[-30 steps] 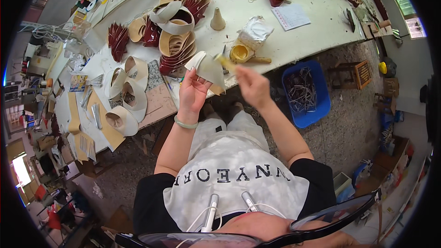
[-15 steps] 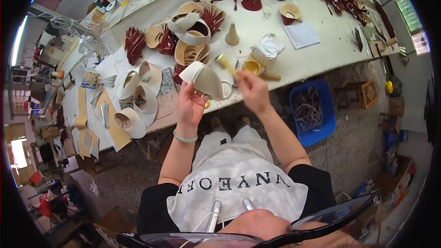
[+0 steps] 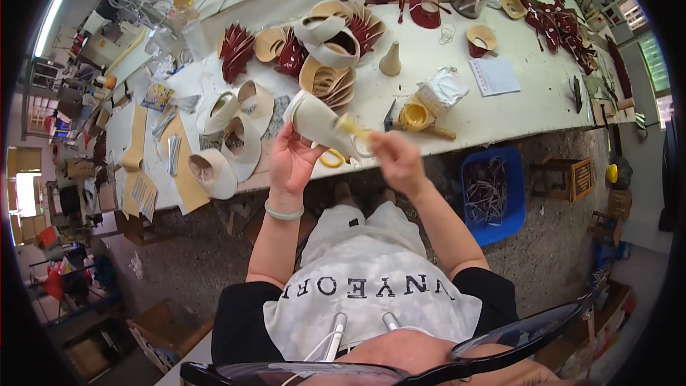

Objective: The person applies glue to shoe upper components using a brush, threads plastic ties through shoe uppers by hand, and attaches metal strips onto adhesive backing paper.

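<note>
Left hand [image 3: 289, 161] fingers wrapped round cream shoe upper [image 3: 318, 123], right hand [image 3: 397, 161] pinching brush [image 3: 351, 127] (blurred)

Cream shoe upper [image 3: 314, 123] in the left hand [image 3: 289, 164]; pale green bracelet [image 3: 283, 212] at that wrist. Brush [image 3: 351, 129] in the right hand [image 3: 397, 162], blurred, yellowish at the tip. Yellow-handled scissors [image 3: 331, 158] just beneath the upper. White workbench [image 3: 529, 111]. Glue pot [image 3: 414, 116], yellow. Dark red cut pieces [image 3: 234, 50]; tan insoles [image 3: 327, 80]. Blue crate [image 3: 493, 196] on the grey speckled floor [image 3: 550, 257]. Shirt [image 3: 371, 300], white with black lettering and black sleeves.
</note>
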{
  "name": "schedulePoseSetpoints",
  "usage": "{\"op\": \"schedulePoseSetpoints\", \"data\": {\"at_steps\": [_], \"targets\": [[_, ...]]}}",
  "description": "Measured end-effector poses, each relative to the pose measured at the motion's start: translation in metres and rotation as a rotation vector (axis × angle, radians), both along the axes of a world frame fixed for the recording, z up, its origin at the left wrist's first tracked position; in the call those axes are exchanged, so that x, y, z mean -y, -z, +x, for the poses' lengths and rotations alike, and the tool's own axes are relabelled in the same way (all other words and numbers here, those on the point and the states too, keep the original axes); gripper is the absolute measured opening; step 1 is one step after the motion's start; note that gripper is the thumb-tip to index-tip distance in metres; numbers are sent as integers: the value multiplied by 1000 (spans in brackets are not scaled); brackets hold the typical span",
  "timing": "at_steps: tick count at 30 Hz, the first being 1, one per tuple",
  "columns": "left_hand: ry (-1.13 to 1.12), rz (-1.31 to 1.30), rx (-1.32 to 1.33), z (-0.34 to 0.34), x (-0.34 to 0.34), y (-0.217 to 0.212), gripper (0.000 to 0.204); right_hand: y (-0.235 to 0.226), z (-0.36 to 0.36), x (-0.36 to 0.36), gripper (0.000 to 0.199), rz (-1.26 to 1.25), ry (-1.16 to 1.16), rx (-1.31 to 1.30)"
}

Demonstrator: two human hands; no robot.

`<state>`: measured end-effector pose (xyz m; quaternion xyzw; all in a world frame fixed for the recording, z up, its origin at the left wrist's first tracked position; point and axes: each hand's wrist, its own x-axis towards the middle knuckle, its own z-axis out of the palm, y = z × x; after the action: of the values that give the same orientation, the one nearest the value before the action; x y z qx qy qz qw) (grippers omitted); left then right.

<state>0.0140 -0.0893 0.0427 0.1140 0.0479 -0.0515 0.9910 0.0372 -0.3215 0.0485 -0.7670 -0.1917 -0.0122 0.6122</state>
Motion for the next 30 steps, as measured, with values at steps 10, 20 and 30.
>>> {"op": "schedulePoseSetpoints", "data": {"at_steps": [10,20,30], "targets": [[-73,147,-107,-19,10,-16,34,4,8,-25,18,-166,-8,302],[-205,250,-40,-8,4,-18,30,23,22,-37,20,6,170,-179],[-61,-162,-98,-21,-31,-1,38,28,2,-34,22,179,-119,-248]]}}
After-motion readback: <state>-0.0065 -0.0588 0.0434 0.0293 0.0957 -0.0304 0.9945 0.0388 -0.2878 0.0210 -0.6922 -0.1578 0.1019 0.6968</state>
